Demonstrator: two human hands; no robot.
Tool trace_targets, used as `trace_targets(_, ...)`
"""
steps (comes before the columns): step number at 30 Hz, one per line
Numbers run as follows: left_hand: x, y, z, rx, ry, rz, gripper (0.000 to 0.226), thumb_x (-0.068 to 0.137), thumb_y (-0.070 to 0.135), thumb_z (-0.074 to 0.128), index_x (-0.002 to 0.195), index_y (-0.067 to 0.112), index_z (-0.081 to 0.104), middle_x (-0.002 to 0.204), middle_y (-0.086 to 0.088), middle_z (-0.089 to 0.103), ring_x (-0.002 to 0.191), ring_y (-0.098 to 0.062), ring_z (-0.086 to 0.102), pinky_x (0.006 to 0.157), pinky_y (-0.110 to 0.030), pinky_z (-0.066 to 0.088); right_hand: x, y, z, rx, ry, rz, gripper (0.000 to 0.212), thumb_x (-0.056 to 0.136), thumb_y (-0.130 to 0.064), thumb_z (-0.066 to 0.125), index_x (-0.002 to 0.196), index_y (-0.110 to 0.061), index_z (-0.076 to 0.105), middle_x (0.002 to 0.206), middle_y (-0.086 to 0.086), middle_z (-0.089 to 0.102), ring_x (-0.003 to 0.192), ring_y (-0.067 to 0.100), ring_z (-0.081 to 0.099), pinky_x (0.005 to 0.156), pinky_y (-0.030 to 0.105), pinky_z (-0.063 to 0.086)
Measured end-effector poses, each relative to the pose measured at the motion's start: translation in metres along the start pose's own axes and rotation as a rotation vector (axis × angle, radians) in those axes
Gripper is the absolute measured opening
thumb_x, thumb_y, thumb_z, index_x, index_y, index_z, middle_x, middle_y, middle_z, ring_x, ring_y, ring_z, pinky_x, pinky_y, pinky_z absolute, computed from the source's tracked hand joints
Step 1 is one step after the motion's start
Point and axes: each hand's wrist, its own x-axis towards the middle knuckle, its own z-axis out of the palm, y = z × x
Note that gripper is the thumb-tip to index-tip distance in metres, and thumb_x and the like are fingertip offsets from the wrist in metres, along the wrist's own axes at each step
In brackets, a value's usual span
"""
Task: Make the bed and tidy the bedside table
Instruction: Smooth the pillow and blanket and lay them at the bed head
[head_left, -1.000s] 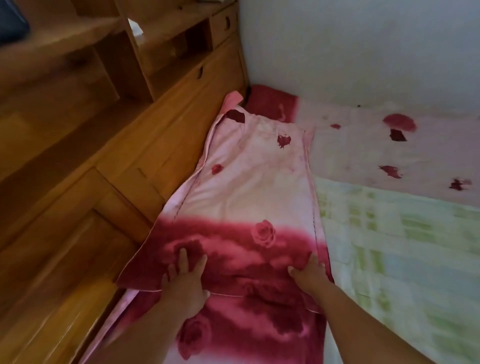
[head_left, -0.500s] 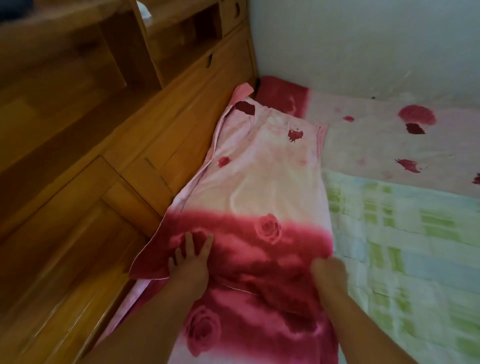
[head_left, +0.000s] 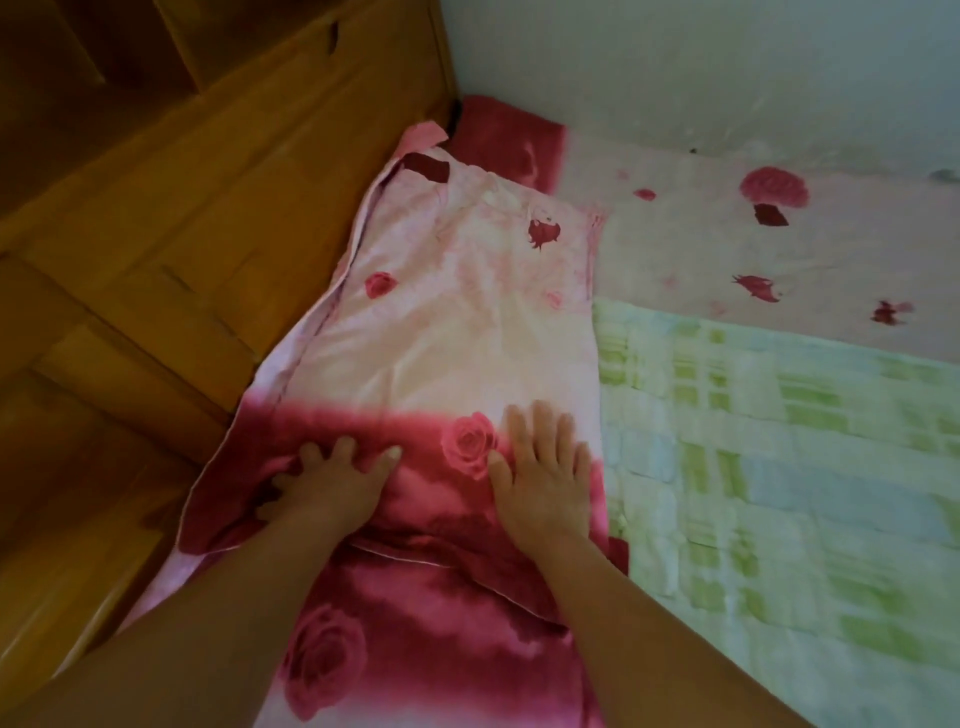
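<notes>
Rose-print pillow (head_left: 457, 322) is laid on bed (head_left: 727, 249) along headboard (head_left: 234, 197), beside green blanket (head_left: 779, 467). Pressed flat by left hand (head_left: 332, 480) & right hand (head_left: 545, 467), fingers spread, nothing gripped. Judged soft, light; best pinched at corners.

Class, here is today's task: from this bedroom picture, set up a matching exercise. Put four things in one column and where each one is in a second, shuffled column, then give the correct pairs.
Things
1. left hand
2. right hand
3. green checked blanket
4. wooden headboard

Places
A. spread over the bed, to the right of the rose-print pillow
B. flat on the pillow, on its blanket side
C. running along the pillow's left edge
D. fingers spread on the pillow's dark red band, on its headboard side

Pairs: 1-D, 2-B, 3-A, 4-C
</notes>
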Motion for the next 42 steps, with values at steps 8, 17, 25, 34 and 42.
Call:
trace_targets(8, 0.005, 0.020, 0.015, 0.030, 0.485, 0.147, 0.087, 0.079, 0.076, 0.040, 0.151, 0.032, 0.019, 0.159, -0.015, 0.009, 0.146, -0.035, 0.005, 0.102, -0.073, 0.016, 0.029, -0.006, 0.006, -0.237, 0.037, -0.020, 0.055, 0.084, -0.044, 0.030, 0.107, -0.010, 0.066, 0.113, 0.020, 0.063, 0.103, 0.040, 0.058, 0.084, 0.052, 0.043)
trace_targets(17, 0.041, 0.009, 0.058, 0.042, 0.545, 0.224, 0.076, 0.084, 0.077, 0.010, 0.145, 0.036, 0.028, 0.157, -0.012, 0.022, 0.144, -0.036, 0.018, 0.102, -0.076, 0.010, 0.147, 0.010, -0.026, 0.353, 0.257, 0.375, 0.055, 0.099, -0.039, 0.039, 0.143, -0.007, 0.036, 0.151, 0.017, 0.027, 0.137, 0.035, 0.029, 0.111, 0.045, 0.027)
trace_targets(25, 0.053, 0.010, 0.069, 0.040, 0.582, 0.220, 0.075, 0.085, 0.075, 0.011, 0.149, 0.036, 0.019, 0.157, -0.015, 0.022, 0.145, -0.036, 0.017, 0.105, -0.072, 0.003, 0.176, 0.002, 0.003, 0.021, -0.027, 0.267, 0.066, 0.096, -0.057, 0.012, 0.154, -0.027, 0.005, 0.162, 0.000, -0.006, 0.147, 0.033, -0.009, 0.117, 0.053, -0.002)
trace_targets(34, 0.085, 0.061, -0.005, 0.013, 0.672, 0.323, 0.067, 0.081, 0.067, 0.034, 0.142, 0.038, 0.036, 0.154, -0.011, 0.027, 0.143, -0.033, 0.022, 0.108, -0.060, 0.016, 0.183, 0.008, 0.032, -0.234, -0.027, 0.247, 0.068, 0.094, -0.061, 0.008, 0.153, -0.026, 0.008, 0.161, 0.003, 0.001, 0.145, 0.038, -0.004, 0.110, 0.063, 0.011)
trace_targets(42, 0.123, 0.068, 0.025, 0.195, 0.662, 0.394, 0.070, 0.085, 0.071, 0.024, 0.144, 0.036, 0.037, 0.158, -0.008, 0.023, 0.146, -0.033, 0.016, 0.112, -0.064, 0.012, 0.231, 0.024, 0.008, 0.175, 0.266, 0.468, 0.052, 0.099, -0.037, 0.030, 0.131, 0.000, 0.045, 0.137, 0.021, 0.036, 0.124, 0.040, 0.036, 0.101, 0.052, 0.033)
